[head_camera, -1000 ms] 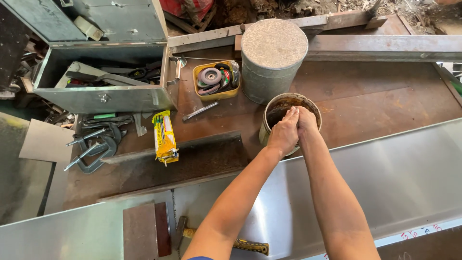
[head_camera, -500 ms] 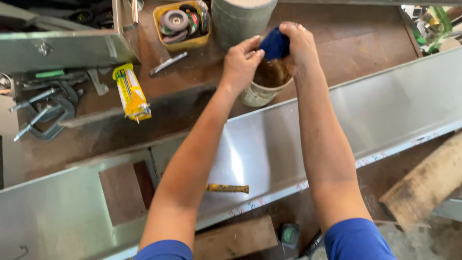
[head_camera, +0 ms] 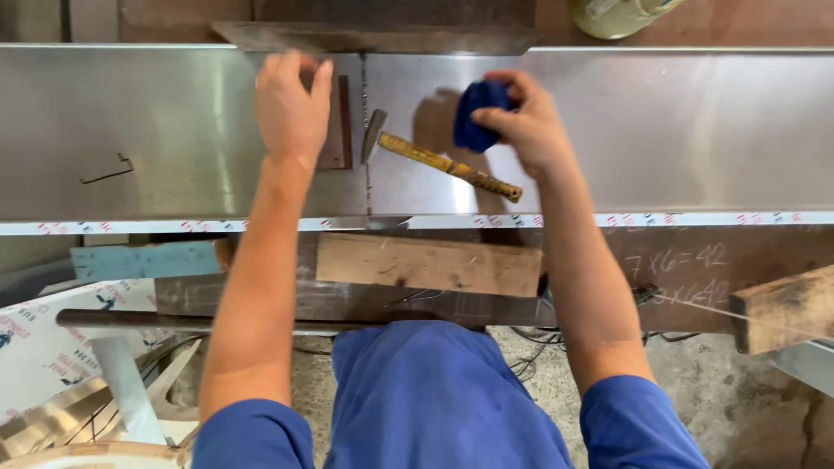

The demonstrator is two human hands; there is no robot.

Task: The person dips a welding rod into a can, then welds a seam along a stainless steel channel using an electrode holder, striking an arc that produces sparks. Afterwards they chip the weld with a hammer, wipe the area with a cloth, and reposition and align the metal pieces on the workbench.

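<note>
My right hand [head_camera: 530, 122] grips a wadded blue cloth [head_camera: 478, 113] just above a long shiny stainless steel sheet [head_camera: 695, 130]. My left hand [head_camera: 291, 108] rests palm down on the sheet, its fingers apart, near the seam [head_camera: 366, 148] where two sheet sections meet. A small hammer with a yellow handle [head_camera: 447, 165] lies on the sheet between my hands, its head towards the seam. A dark flat block [head_camera: 334, 130] sits partly under my left hand.
A can [head_camera: 617, 13] stands at the top edge on the brown bench. Below the sheet's front edge lie a wooden plank [head_camera: 430, 265], a blue board [head_camera: 143, 259] and another timber [head_camera: 782, 308] at right. Metal offcuts lie on the floor at lower left.
Both hands have come away from the can at the back and down to the steel sheet. The right hand still holds the blue cloth; the left now lies flat on the sheet.
</note>
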